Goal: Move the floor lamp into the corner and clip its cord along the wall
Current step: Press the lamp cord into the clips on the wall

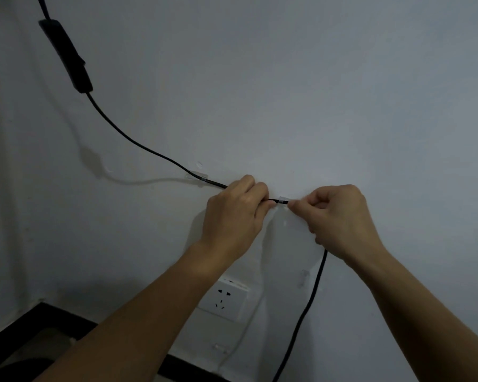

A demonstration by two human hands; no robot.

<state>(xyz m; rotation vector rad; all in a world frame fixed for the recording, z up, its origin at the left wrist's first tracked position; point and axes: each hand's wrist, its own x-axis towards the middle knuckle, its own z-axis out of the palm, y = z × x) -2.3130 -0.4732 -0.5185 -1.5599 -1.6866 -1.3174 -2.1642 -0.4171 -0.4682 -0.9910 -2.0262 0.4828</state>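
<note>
A black lamp cord (138, 143) runs down the white wall from an inline switch (66, 56) at the upper left. It passes through a clear clip (197, 178) stuck on the wall. My left hand (233, 216) pinches the cord just right of that clip. A second clear clip (283, 201) sits between my hands with the cord lying in it. My right hand (340, 219) grips the cord on the clip's right side. Below my right hand the cord (309, 304) hangs down toward the floor. The lamp itself is out of view.
A white wall socket (224, 299) sits below my hands. Other clear clips are stuck to the wall, one (303, 277) right of the socket and one (220, 347) low down. A dark skirting strip (39, 318) runs along the wall's base.
</note>
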